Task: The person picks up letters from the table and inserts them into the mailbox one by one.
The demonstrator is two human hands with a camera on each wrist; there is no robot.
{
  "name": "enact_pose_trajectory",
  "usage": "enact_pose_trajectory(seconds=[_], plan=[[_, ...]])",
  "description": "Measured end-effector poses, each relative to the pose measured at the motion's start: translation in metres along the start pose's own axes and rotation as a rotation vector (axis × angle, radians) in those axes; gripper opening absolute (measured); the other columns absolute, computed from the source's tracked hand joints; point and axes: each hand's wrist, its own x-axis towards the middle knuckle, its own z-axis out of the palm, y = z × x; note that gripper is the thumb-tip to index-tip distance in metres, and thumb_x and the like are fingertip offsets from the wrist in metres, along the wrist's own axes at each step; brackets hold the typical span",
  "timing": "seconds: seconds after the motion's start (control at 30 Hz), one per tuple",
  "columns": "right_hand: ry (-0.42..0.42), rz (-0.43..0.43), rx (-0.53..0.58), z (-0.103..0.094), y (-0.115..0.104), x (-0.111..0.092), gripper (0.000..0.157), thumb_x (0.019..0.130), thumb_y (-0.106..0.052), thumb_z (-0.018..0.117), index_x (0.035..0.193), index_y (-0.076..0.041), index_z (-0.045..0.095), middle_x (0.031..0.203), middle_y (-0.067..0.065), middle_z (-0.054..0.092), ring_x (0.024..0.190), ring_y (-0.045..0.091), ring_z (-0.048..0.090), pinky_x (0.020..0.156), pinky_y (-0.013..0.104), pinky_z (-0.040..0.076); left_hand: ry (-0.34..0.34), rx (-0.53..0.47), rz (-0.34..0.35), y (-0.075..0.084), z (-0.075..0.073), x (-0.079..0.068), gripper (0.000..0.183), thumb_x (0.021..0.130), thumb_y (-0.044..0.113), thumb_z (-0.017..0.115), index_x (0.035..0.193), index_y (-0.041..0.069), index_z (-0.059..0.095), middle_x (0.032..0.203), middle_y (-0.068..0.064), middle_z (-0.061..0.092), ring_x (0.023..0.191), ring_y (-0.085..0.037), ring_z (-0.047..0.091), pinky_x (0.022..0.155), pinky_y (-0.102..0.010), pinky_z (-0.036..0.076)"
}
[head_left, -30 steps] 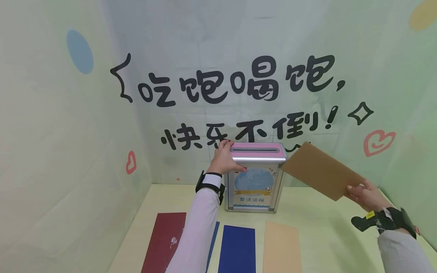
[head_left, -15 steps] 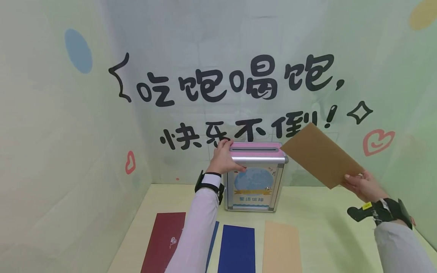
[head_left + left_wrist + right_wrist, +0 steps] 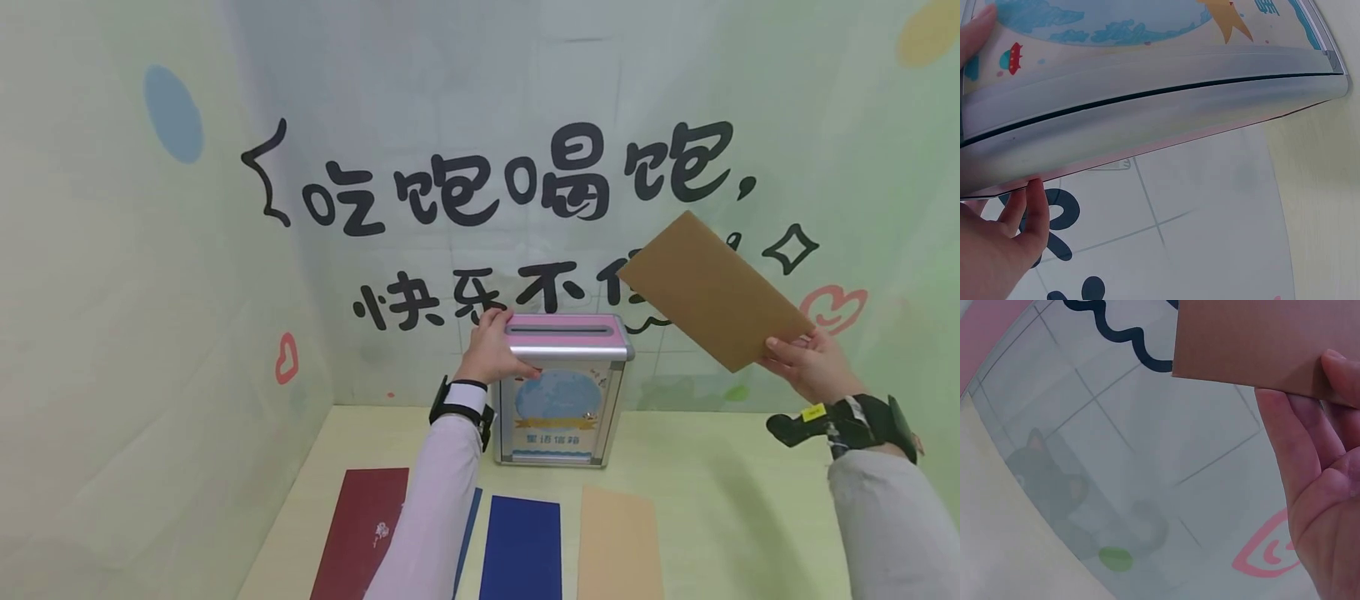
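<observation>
Okay, so the brown sheet [image 3: 716, 292] is up in the air on the right, tilted, well above the tabletop [image 3: 690, 467] and covering some of the black lettering [image 3: 550, 287] on the far wall [image 3: 517, 75]. I've got the right hand [image 3: 813, 362] pinching it near its right end, thumb on the near side and fingers [image 3: 1288, 425] behind, so that's firmly clamped on the sheet.

Just left of it and lower down is the box [image 3: 558, 400], upright on the tabletop, with a pink top and a dark slot [image 3: 560, 331] running left to right. Sheet and slot are apart from what I can see. My left hand [image 3: 491, 350] is clamped on the left end of the box top, thumb on the near face, fingers reaching round to the far edge.

Nearer to me, left to right: a dark red sheet [image 3: 360, 533] with a white flower, a blue strip [image 3: 469, 529] mostly hidden by the left sleeve [image 3: 431, 517], a dark blue sheet [image 3: 521, 546] and a peach sheet [image 3: 618, 542].
</observation>
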Motion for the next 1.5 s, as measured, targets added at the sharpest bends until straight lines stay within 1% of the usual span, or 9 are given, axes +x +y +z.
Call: enact_pose_trajectory(seconds=[0.17,0.33,0.43,0.57,0.63,0.9,1.07,1.27,1.5], plan=[[0.022,-0.019,0.005,0.007,-0.014,0.009,0.035,0.088,0.013,0.041,0.110,-0.010,0.056,0.098,0.007,0.068,0.083,0.024,0.066,0.067,0.035,0.054,-0.004,0.002,-0.001,0.001,0.001,-0.001,0.112,0.047,0.032,0.089,0.141,0.012,0.032,0.144,-0.009,0.025,0.122,-0.031,0.032,0.090,-0.043,0.041],[0.034,-0.027,0.059,0.013,-0.029,0.016,0.034,0.087,0.014,0.043,0.108,-0.009,0.057,0.098,0.009,0.067,0.082,0.027,0.066,0.066,0.037,0.054,0.005,0.005,-0.001,0.001,0.000,0.000,0.112,0.046,0.032,0.090,0.140,0.012,0.033,0.143,-0.008,0.025,0.122,-0.031,0.033,0.090,-0.043,0.042],[0.069,-0.023,0.065,0.017,-0.037,0.020,0.034,0.087,0.015,0.043,0.107,-0.009,0.056,0.096,0.010,0.068,0.080,0.029,0.067,0.064,0.038,0.054,0.007,0.003,-0.002,0.001,0.000,0.000,0.111,0.046,0.032,0.090,0.140,0.012,0.033,0.143,-0.008,0.026,0.121,-0.030,0.034,0.089,-0.042,0.042],[0.153,-0.006,-0.073,0.025,-0.049,0.023,0.035,0.086,0.009,0.049,0.111,-0.015,0.053,0.095,0.003,0.068,0.078,0.022,0.067,0.062,0.033,0.054,0.008,0.007,-0.002,0.000,0.001,0.001,0.111,0.046,0.032,0.089,0.140,0.011,0.033,0.143,-0.008,0.025,0.121,-0.031,0.034,0.089,-0.042,0.042],[0.174,-0.002,-0.127,0.030,-0.054,0.024,0.036,0.086,0.008,0.051,0.112,-0.017,0.051,0.094,0.000,0.067,0.077,0.020,0.067,0.061,0.031,0.054,0.008,0.004,-0.002,0.000,0.001,0.001,0.111,0.047,0.032,0.089,0.140,0.011,0.033,0.143,-0.009,0.025,0.121,-0.031,0.033,0.089,-0.042,0.042],[0.190,-0.047,-0.249,0.048,-0.065,0.034,0.035,0.084,0.006,0.055,0.111,-0.015,0.050,0.089,-0.001,0.068,0.073,0.016,0.067,0.058,0.026,0.053,0.010,0.007,0.001,-0.001,0.001,0.001,0.111,0.047,0.032,0.089,0.140,0.012,0.033,0.144,-0.008,0.025,0.122,-0.031,0.033,0.089,-0.042,0.042],[0.218,-0.050,-0.370,0.057,-0.069,0.042,0.035,0.082,0.004,0.059,0.109,-0.016,0.050,0.084,-0.005,0.067,0.070,0.011,0.066,0.057,0.023,0.052,0.006,0.018,0.004,-0.001,0.001,0.001,0.111,0.047,0.033,0.089,0.140,0.013,0.033,0.144,-0.009,0.025,0.122,-0.031,0.033,0.088,-0.043,0.043],[0.245,-0.057,-0.646,0.065,-0.074,0.052,0.039,0.077,-0.011,0.069,0.112,-0.018,0.052,0.082,-0.014,0.065,0.070,0.001,0.063,0.057,0.016,0.050,0.006,0.010,0.004,-0.002,0.001,0.001,0.111,0.047,0.032,0.089,0.140,0.012,0.033,0.144,-0.009,0.025,0.124,-0.031,0.032,0.090,-0.044,0.042],[0.252,-0.039,-0.942,0.075,-0.073,0.059,0.036,0.081,-0.020,0.066,0.114,-0.020,0.052,0.082,-0.023,0.059,0.072,-0.005,0.059,0.061,0.012,0.049,-0.003,0.003,-0.014,0.000,0.000,0.000,0.111,0.047,0.032,0.089,0.140,0.013,0.033,0.144,-0.007,0.023,0.124,-0.030,0.031,0.091,-0.043,0.041]])
